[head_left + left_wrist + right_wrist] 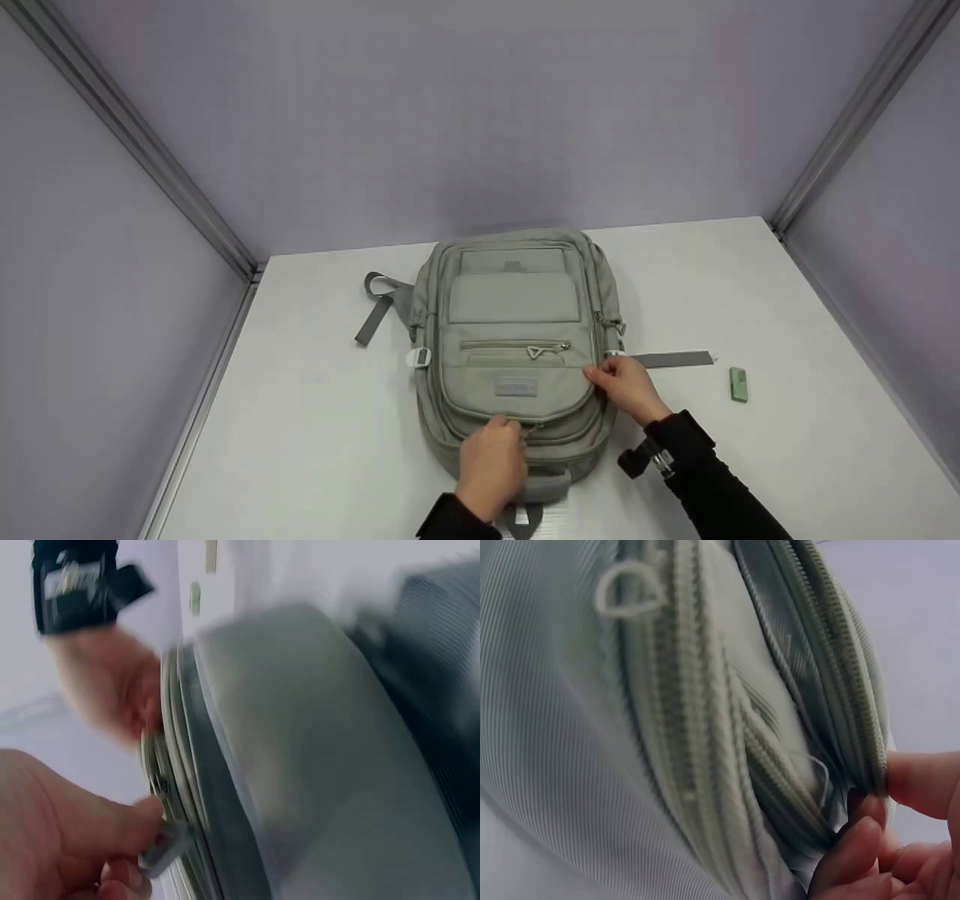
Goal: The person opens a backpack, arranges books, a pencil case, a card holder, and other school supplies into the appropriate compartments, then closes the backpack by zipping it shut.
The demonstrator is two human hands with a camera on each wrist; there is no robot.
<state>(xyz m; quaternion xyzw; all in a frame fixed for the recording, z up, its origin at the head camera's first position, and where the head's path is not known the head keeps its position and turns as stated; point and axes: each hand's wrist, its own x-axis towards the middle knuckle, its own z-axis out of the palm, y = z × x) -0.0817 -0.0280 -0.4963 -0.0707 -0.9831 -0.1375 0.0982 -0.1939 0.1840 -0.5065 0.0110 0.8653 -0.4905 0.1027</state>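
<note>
A grey-green backpack (514,300) lies on the table, front up, with its carry handle (546,487) toward me. My left hand (493,461) is at the near end of the front pocket. In the left wrist view its thumb and fingers pinch a grey zipper pull (165,849). My right hand (630,388) is on the right side of the pocket. There, the right wrist view shows thumb and fingers pinching the zippered edge (870,757), and the pocket gapes beside them. A second zipper (682,652) runs along the bag's side, with a cord loop (634,591) on it.
To the right on the white table (300,420) lies a small green block (739,385). One grey strap (675,359) stretches right from the bag, and a looped strap (375,319) sticks out left. Partition walls (510,112) stand behind and at both sides.
</note>
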